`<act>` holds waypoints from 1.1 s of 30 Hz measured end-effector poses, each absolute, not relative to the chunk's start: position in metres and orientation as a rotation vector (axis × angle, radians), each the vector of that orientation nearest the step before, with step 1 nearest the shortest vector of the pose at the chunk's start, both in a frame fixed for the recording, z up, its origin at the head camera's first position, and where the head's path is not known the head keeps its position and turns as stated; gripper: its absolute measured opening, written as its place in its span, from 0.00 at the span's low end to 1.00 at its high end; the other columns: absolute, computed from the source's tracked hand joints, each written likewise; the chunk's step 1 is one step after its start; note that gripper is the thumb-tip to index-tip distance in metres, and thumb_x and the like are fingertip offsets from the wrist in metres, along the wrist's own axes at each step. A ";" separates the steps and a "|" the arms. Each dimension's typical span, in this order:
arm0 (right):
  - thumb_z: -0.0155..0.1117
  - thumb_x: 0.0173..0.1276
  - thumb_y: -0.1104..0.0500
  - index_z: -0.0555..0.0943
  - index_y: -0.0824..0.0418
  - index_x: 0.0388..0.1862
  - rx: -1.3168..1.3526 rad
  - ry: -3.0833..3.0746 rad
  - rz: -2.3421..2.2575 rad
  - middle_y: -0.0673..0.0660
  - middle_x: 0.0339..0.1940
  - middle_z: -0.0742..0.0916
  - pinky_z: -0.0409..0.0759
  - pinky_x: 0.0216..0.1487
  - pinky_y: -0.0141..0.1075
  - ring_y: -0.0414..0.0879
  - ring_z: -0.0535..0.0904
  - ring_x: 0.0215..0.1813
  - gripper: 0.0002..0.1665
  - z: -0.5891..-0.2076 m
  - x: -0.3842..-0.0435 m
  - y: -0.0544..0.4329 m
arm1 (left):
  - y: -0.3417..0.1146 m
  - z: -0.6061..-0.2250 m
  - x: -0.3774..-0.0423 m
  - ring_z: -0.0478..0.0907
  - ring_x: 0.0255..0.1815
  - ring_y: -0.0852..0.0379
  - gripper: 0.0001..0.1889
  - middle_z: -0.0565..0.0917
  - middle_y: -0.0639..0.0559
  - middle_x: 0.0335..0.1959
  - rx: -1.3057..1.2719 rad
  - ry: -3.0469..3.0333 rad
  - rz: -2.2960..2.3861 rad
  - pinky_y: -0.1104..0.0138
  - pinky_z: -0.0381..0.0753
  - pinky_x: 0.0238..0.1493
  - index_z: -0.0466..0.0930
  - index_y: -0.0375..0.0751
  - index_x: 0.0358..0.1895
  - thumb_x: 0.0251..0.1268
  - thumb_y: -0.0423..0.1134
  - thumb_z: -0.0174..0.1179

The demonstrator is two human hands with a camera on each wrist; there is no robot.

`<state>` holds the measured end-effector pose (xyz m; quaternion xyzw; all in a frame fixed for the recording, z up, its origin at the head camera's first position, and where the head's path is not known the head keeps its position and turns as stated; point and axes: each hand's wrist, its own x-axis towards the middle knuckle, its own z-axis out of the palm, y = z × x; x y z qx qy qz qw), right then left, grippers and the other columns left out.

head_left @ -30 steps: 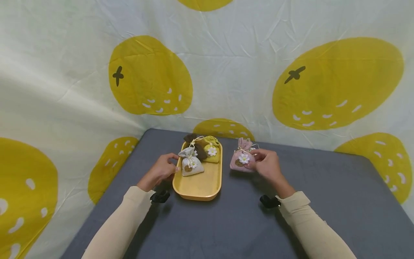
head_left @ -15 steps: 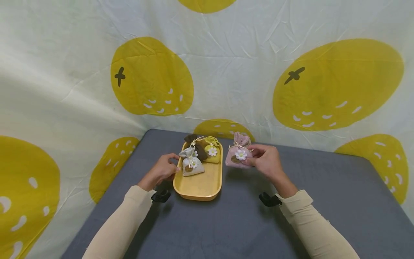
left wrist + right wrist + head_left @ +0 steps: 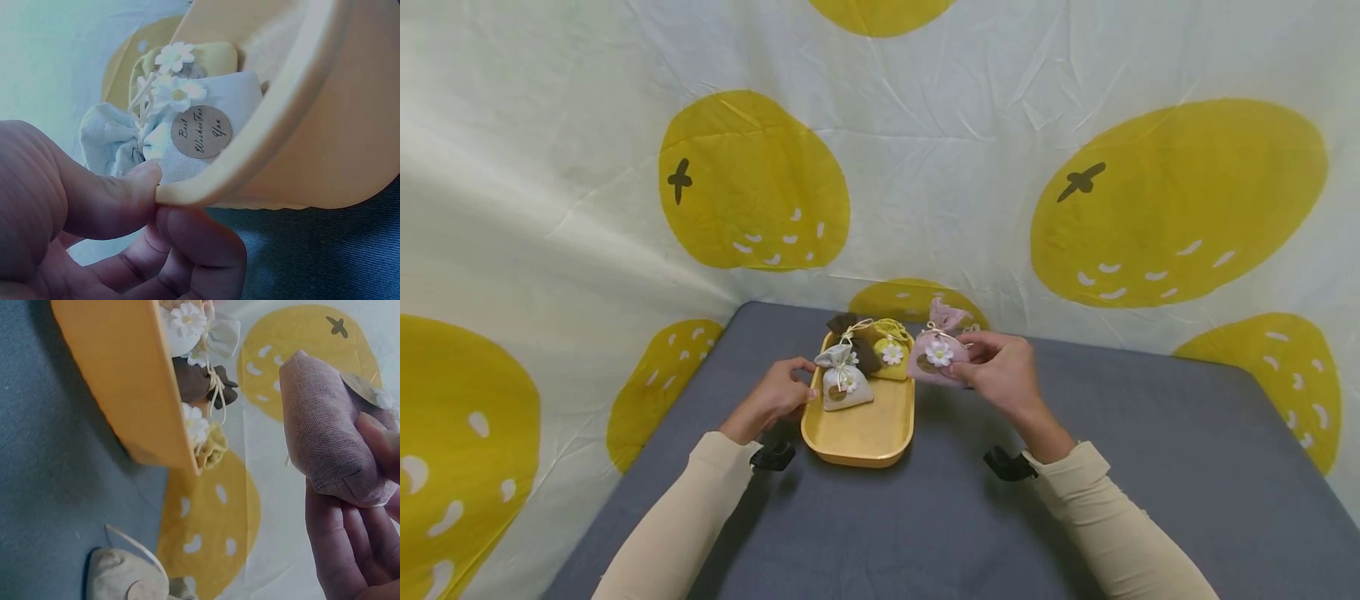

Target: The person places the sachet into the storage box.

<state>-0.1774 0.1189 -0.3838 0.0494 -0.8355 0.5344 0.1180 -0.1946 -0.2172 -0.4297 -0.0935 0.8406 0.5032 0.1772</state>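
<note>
My left hand (image 3: 781, 392) pinches the left rim of a yellow tray (image 3: 857, 437), thumb on top and fingers below in the left wrist view. Inside lie a whitish drawstring pouch (image 3: 847, 387) with a daisy and round label, a dark brown pouch (image 3: 867, 354) and a yellow pouch (image 3: 897, 365). My right hand (image 3: 1007, 379) grips a pink drawstring pouch (image 3: 927, 367) by its side, raised beside the tray's right rim. A beige pouch (image 3: 122, 575) lies on the table in the right wrist view; in the head view it is mostly hidden behind the right hand.
A dark grey cloth covers the table (image 3: 880, 542). Behind and to the left hangs a white curtain (image 3: 925, 200) with large yellow fruit prints. A black strap piece (image 3: 772, 456) sits at the left wrist, with another (image 3: 1009, 464) at the right.
The pink pouch has risen from the table and moved left to the tray's right rim in my right hand. My left hand and the tray stay in place.
</note>
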 end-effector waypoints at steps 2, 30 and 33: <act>0.82 0.51 0.69 0.91 0.67 0.45 0.165 -2.432 1.538 0.67 0.32 0.91 0.81 0.27 0.28 0.35 0.82 0.26 0.20 -0.384 -0.178 0.115 | -0.217 -0.430 -0.194 0.75 0.25 0.55 0.25 0.77 0.44 0.33 -0.265 2.375 1.429 0.65 0.82 0.27 0.72 0.37 0.69 0.70 0.24 0.60; 0.80 0.50 0.70 0.91 0.66 0.44 0.249 -2.392 1.526 0.64 0.30 0.92 0.81 0.33 0.26 0.46 0.88 0.30 0.19 -0.406 -0.180 0.064 | -0.220 -0.433 -0.192 0.74 0.22 0.55 0.25 0.75 0.47 0.25 -0.223 2.368 1.476 0.65 0.81 0.26 0.73 0.36 0.69 0.69 0.24 0.58; 0.80 0.50 0.70 0.91 0.67 0.44 0.235 -2.387 1.529 0.64 0.29 0.92 0.81 0.32 0.27 0.48 0.88 0.30 0.19 -0.410 -0.180 0.062 | -0.220 -0.434 -0.192 0.73 0.21 0.56 0.25 0.73 0.49 0.23 -0.219 2.371 1.476 0.65 0.81 0.26 0.73 0.36 0.69 0.70 0.24 0.58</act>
